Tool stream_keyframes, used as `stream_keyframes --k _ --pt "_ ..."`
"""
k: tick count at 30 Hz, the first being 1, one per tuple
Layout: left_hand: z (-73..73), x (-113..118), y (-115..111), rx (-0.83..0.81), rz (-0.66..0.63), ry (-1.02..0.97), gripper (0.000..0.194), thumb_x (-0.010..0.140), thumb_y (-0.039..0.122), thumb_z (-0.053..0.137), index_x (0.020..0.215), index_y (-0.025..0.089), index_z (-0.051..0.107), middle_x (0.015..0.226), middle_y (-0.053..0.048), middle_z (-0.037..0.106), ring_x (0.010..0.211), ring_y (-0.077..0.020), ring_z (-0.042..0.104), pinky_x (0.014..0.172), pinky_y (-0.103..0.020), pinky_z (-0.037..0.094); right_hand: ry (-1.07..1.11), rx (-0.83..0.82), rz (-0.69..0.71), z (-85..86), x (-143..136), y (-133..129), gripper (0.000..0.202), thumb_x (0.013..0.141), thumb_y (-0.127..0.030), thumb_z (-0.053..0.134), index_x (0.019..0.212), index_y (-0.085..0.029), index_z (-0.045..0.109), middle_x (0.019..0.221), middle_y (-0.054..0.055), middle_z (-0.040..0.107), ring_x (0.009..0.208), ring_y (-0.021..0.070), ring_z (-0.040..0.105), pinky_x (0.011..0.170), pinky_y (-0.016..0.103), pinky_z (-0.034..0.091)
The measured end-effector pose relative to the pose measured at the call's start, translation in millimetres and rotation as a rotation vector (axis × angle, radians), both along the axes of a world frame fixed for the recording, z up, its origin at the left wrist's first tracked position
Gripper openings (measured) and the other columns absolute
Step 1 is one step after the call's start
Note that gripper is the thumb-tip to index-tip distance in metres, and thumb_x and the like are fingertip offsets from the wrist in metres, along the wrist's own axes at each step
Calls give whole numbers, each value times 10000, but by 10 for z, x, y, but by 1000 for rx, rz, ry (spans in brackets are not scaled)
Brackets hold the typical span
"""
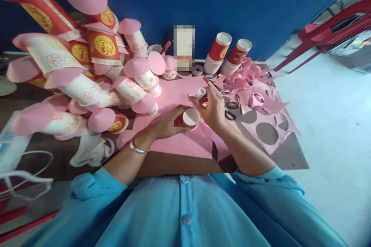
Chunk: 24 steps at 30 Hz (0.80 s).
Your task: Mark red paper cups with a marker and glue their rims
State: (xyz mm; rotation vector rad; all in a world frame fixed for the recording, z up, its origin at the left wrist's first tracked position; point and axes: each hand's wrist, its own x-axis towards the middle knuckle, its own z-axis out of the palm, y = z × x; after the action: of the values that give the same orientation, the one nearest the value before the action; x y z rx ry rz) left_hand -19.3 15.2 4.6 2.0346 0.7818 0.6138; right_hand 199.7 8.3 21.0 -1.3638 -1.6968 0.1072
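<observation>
Brown tabletop against blue wall, pale floor on the right. Left hand fingers clamped on paper cup over pink paper sheet; right hand fingers pinch glue stick. Scissors beside pink scraps; capped cup pile on the left.

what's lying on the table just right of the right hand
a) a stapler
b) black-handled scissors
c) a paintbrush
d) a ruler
b: black-handled scissors lie on the pink paper scraps just beside the right hand, which holds a glue stick, while the left hand steadies a red paper cup.
</observation>
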Motion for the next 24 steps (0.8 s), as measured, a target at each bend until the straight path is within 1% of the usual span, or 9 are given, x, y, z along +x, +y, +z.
stream_keyframes --k 3,5,7,9,11,14,16,19,24 --pt "-43 -18 -21 35 9 -21 668 964 458 829 1538 255 553 1549 -141 683 1449 -337 663 1224 -520 560 100 -40 -8 13 16 7 336 988 -486 771 879 -271 537 723 -45 655 602 149 614 616 295 511" --pt "-86 -16 -43 40 43 -26 756 928 440 859 1563 240 501 1583 -167 654 1461 -347 661 1217 -522 570 162 -77 1 34 14 -5 323 975 -468 778 879 -272 540 711 -54 656 586 142 608 603 283 521" --pt "-134 9 -66 30 94 -26 886 816 460 954 1531 226 487 1559 -180 659 1422 -361 687 1180 -522 596 202 -118 13 60 6 -28 315 968 -462 783 881 -272 546 699 -60 655 588 141 617 592 274 526" --pt "-170 51 -84 26 158 -5 964 690 473 1037 1459 227 510 1476 -159 700 1346 -365 724 1126 -519 623 218 -132 32 87 -4 -56 305 969 -459 782 887 -269 558 712 -56 661 609 143 636 601 275 536" --pt "-185 93 -91 26 204 32 889 674 453 1047 1381 241 551 1394 -119 730 1276 -351 748 1080 -511 636 206 -117 68 113 -14 -83 292 979 -454 778 899 -262 574 742 -47 662 638 145 648 628 282 545" --pt "-170 128 -87 17 199 69 724 766 429 987 1345 257 589 1384 -94 726 1270 -339 739 1080 -518 623 136 -78 123 141 -27 -110 292 1001 -450 772 900 -257 578 770 -41 639 653 141 630 647 285 528" --pt "-149 129 -83 6 180 66 699 815 438 948 1379 249 581 1424 -113 709 1308 -346 718 1103 -531 607 76 -50 137 144 -33 -114 302 1022 -453 757 891 -258 567 778 -40 623 648 137 610 637 283 503" --pt "-108 120 -86 -4 147 59 674 866 469 904 1403 237 570 1457 -137 694 1342 -351 698 1127 -540 593 9 -11 122 118 -35 -93 305 1048 -463 730 896 -261 559 791 -30 620 655 145 603 628 292 482" --pt "-8 108 -99 -11 148 133 652 864 472 911 1390 243 601 1432 -126 720 1304 -357 716 1106 -532 609 -4 -3 97 58 -7 -44 306 1051 -478 726 906 -263 562 785 -27 616 659 159 600 645 308 494"
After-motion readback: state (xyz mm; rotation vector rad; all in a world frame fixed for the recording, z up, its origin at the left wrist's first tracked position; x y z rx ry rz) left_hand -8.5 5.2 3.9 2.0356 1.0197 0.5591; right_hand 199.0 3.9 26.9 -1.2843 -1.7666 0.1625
